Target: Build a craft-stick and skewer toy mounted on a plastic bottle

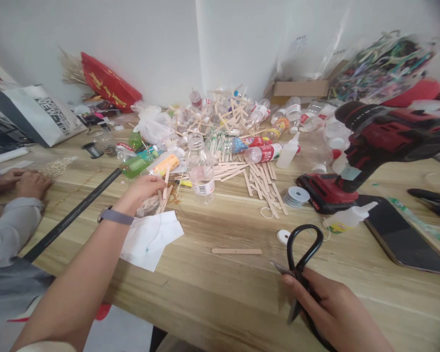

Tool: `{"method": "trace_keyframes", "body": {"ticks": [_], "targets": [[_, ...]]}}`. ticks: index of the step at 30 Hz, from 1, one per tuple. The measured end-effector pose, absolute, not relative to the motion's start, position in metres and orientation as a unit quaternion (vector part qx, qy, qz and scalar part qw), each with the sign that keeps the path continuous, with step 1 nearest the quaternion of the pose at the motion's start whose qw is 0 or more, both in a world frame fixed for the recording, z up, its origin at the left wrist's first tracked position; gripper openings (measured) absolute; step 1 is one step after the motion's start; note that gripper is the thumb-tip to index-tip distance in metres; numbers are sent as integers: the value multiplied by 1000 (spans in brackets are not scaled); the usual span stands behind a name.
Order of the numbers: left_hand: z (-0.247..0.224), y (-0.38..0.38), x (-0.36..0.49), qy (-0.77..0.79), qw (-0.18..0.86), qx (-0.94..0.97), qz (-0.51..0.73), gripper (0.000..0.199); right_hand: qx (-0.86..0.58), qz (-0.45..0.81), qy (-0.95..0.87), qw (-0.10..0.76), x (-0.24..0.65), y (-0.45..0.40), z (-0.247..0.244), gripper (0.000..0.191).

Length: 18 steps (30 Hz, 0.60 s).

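My left hand (150, 189) reaches out beside a wooden stick (166, 182) that stands up at its fingertips, with its fingers pressed together. Beneath the wrist lies a white paper (154, 239) with a thin thread on it. A clear bottle (201, 173) stands upright just right of that hand. At the lower right, my right hand (326, 303) is closed around black-handled scissors (298, 266), whose blades are parted. A single wooden stick (236, 251) lies flat on the table, left of the scissors.
A heap of sticks (264, 186) and bottles fills the middle back. On the right are a red drill (388, 142), a glue bottle (346, 218), a phone (403, 232) and a wire spool (297, 196). Another person's hands (31, 185) rest at the far left, beyond a black strip (77, 212).
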State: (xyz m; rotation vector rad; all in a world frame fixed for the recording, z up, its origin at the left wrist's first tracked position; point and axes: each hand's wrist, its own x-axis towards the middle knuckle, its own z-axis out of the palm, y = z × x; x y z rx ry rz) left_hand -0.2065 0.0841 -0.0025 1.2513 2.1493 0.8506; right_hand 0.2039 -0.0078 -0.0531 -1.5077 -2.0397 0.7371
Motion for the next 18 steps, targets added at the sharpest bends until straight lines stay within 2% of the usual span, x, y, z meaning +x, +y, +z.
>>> {"method": "trace_keyframes", "body": {"ticks": [3,6,11,13,15,18], "targets": [[-3,83,-207,767,261,433,396,27,-532,282,-768,220,208,-5,-53,37],[1,83,-203,731,214,410,503,21,-524,291,-772,211,207,-5,-54,36],[27,58,-182,656,97,389,640,25,-556,278,-744,244,207,-6,-54,43],[37,34,-162,630,93,404,656,27,-557,305,-736,233,211,-5,-53,46],[40,9,-137,619,117,421,653,26,-559,356,-716,219,216,-3,-49,50],[28,-19,-96,649,301,446,538,28,-557,436,-671,222,220,-4,-41,55]]}}
